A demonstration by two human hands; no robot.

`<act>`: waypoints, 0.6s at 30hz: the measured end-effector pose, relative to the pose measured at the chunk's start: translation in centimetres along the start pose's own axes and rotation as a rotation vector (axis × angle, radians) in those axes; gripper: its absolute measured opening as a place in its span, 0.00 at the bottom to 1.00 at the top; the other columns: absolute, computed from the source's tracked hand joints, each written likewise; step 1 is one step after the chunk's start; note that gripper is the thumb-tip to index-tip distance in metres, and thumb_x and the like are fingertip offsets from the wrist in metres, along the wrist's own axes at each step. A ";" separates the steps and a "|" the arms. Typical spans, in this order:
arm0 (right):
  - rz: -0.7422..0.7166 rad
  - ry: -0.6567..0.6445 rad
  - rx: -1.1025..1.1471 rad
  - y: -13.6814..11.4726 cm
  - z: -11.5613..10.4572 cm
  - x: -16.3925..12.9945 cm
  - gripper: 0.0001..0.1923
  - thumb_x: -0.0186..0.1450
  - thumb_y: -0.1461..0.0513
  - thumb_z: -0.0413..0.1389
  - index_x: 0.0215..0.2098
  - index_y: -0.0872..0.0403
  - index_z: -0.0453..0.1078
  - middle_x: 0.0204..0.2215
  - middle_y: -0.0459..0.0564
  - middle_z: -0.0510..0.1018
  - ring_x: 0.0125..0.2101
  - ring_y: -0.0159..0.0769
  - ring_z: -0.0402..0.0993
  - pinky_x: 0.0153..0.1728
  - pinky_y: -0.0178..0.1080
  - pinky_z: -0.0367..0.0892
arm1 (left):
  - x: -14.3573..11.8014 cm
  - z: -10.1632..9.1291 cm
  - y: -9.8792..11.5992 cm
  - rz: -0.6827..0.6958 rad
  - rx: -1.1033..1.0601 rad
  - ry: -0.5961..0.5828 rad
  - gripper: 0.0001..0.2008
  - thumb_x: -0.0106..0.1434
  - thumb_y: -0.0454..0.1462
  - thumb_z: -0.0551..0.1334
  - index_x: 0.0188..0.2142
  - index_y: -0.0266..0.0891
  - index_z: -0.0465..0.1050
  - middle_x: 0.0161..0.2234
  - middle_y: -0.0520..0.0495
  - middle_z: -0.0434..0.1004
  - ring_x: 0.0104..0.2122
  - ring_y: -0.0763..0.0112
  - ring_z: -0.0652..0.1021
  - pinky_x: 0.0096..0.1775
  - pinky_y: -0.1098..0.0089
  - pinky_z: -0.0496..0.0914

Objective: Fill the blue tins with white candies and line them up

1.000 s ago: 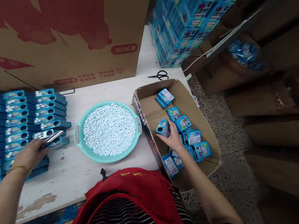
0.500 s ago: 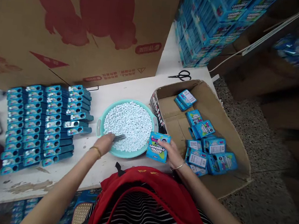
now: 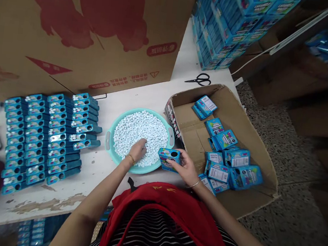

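Left hand curls into white candies in a teal basin; right hand pinches a small blue box, grip pressed around it.

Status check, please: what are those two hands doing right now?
Left hand down in the teal tray of white candies. Right hand holds a small blue box at the tray's edge. Nothing between them.

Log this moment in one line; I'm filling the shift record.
left hand: in white candy pellets, round teal plastic tray | right hand: holds small blue cardboard box at tray rim | brown carton: more boxes
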State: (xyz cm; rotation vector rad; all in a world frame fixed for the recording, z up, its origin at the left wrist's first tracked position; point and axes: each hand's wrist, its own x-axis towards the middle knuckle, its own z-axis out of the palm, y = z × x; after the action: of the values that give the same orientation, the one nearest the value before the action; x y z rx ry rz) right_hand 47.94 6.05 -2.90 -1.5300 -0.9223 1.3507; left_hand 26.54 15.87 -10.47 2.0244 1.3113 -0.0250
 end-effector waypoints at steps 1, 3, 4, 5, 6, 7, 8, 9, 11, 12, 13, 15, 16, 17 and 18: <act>-0.023 0.006 -0.018 -0.1 -0.1 0.1 0.21 0.56 0.53 0.64 0.43 0.50 0.65 0.38 0.47 0.76 0.39 0.37 0.74 0.42 0.40 0.72 | -0.3 -0.7 -0.2 0.020 -0.018 0.004 0.13 0.62 0.31 0.53 0.47 0.36 0.64 0.46 0.40 0.71 0.46 0.60 0.74 0.49 0.61 0.68; -0.080 0.023 -0.077 -0.4 -0.3 0.3 0.21 0.56 0.54 0.63 0.44 0.51 0.65 0.39 0.48 0.76 0.40 0.38 0.73 0.44 0.41 0.70 | -1.3 -2.5 -0.5 0.058 -0.047 0.008 0.12 0.64 0.36 0.54 0.48 0.37 0.64 0.45 0.42 0.72 0.45 0.62 0.74 0.49 0.63 0.68; -0.111 0.034 -0.110 -0.6 -0.4 0.5 0.21 0.57 0.54 0.63 0.45 0.51 0.65 0.39 0.48 0.75 0.40 0.38 0.73 0.45 0.41 0.70 | -2.0 -3.6 -0.6 0.086 -0.058 0.014 0.12 0.65 0.38 0.55 0.47 0.37 0.64 0.44 0.42 0.72 0.45 0.63 0.74 0.48 0.64 0.68; -0.140 0.041 -0.146 -0.7 -0.5 0.7 0.20 0.58 0.54 0.62 0.45 0.51 0.65 0.39 0.48 0.75 0.40 0.38 0.73 0.45 0.42 0.69 | -2.6 -4.8 -0.7 0.120 -0.066 0.027 0.12 0.65 0.39 0.55 0.47 0.37 0.64 0.43 0.42 0.72 0.44 0.63 0.74 0.47 0.64 0.69; -0.170 0.047 -0.182 -0.8 -0.5 0.9 0.20 0.58 0.54 0.62 0.46 0.51 0.65 0.39 0.48 0.75 0.40 0.38 0.73 0.45 0.42 0.69 | -3.3 -6.1 -0.6 0.161 -0.070 0.045 0.12 0.66 0.40 0.55 0.47 0.37 0.64 0.42 0.43 0.72 0.43 0.64 0.74 0.46 0.64 0.69; -0.203 0.047 -0.221 -1.0 -0.4 1.2 0.19 0.59 0.54 0.61 0.46 0.51 0.66 0.39 0.49 0.75 0.40 0.39 0.73 0.45 0.43 0.69 | -4.0 -7.4 -0.5 0.205 -0.069 0.064 0.12 0.66 0.41 0.54 0.46 0.37 0.65 0.41 0.43 0.72 0.42 0.64 0.74 0.45 0.64 0.69; -0.243 0.046 -0.261 -1.1 -0.3 1.6 0.19 0.60 0.55 0.61 0.46 0.51 0.66 0.40 0.49 0.75 0.40 0.39 0.73 0.45 0.43 0.69 | -4.6 -8.6 -0.2 0.248 -0.062 0.081 0.12 0.67 0.41 0.54 0.46 0.37 0.65 0.40 0.43 0.72 0.41 0.65 0.74 0.44 0.65 0.69; -0.289 0.041 -0.303 -1.2 -0.1 2.0 0.18 0.60 0.55 0.60 0.47 0.51 0.66 0.41 0.50 0.75 0.41 0.40 0.73 0.46 0.44 0.69 | -5.2 -9.9 0.1 0.285 -0.049 0.092 0.12 0.67 0.41 0.54 0.46 0.37 0.65 0.40 0.44 0.72 0.40 0.66 0.74 0.43 0.65 0.69; -0.394 0.016 -0.384 -1.4 0.6 2.8 0.17 0.61 0.57 0.60 0.48 0.51 0.66 0.43 0.52 0.75 0.44 0.42 0.72 0.48 0.45 0.68 | -6.2 -12.2 1.1 0.340 0.003 0.084 0.12 0.68 0.41 0.53 0.47 0.38 0.64 0.39 0.44 0.72 0.39 0.67 0.74 0.42 0.66 0.69; -0.448 -0.005 -0.419 -1.4 0.9 3.2 0.17 0.62 0.59 0.59 0.48 0.51 0.66 0.44 0.53 0.74 0.45 0.43 0.72 0.48 0.46 0.68 | -6.6 -13.1 1.7 0.362 0.039 0.071 0.12 0.68 0.41 0.53 0.47 0.38 0.64 0.40 0.44 0.73 0.39 0.67 0.74 0.42 0.66 0.69; -0.497 -0.030 -0.448 -1.5 1.3 3.6 0.16 0.62 0.60 0.58 0.48 0.51 0.66 0.44 0.54 0.74 0.46 0.43 0.71 0.49 0.47 0.68 | -6.8 -14.0 2.4 0.381 0.081 0.056 0.11 0.69 0.40 0.52 0.47 0.39 0.64 0.40 0.44 0.73 0.40 0.67 0.74 0.42 0.66 0.69; -0.585 -0.074 -0.490 -1.4 2.1 4.1 0.16 0.63 0.62 0.56 0.49 0.51 0.65 0.45 0.55 0.74 0.47 0.44 0.71 0.49 0.48 0.68 | -7.1 -15.3 3.9 0.399 0.182 0.008 0.10 0.68 0.39 0.52 0.47 0.38 0.65 0.41 0.44 0.73 0.41 0.66 0.75 0.42 0.66 0.69; -0.623 -0.088 -0.505 -1.4 2.4 4.3 0.16 0.63 0.63 0.56 0.50 0.51 0.65 0.45 0.55 0.74 0.47 0.44 0.71 0.50 0.48 0.68 | -7.1 -15.8 4.7 0.391 0.244 -0.024 0.09 0.68 0.38 0.52 0.46 0.38 0.65 0.41 0.44 0.74 0.40 0.65 0.75 0.41 0.66 0.69; -0.652 -0.099 -0.517 -1.3 2.8 4.4 0.17 0.63 0.64 0.55 0.50 0.51 0.65 0.45 0.55 0.74 0.48 0.44 0.70 0.50 0.49 0.68 | -7.0 -16.2 5.6 0.372 0.316 -0.061 0.09 0.68 0.36 0.53 0.45 0.38 0.66 0.41 0.44 0.74 0.40 0.65 0.75 0.40 0.66 0.69; -0.674 -0.107 -0.526 -1.1 3.0 4.5 0.18 0.62 0.65 0.54 0.51 0.51 0.65 0.46 0.55 0.74 0.48 0.44 0.70 0.50 0.49 0.68 | -7.0 -16.5 6.5 0.343 0.396 -0.102 0.08 0.67 0.35 0.53 0.44 0.38 0.66 0.41 0.44 0.74 0.39 0.64 0.76 0.38 0.66 0.69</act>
State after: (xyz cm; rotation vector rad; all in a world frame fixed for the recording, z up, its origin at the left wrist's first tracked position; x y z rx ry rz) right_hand 45.56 11.03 -3.51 -1.3189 -1.7690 0.7302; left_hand 22.69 18.27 8.05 2.5244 0.9336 -0.2425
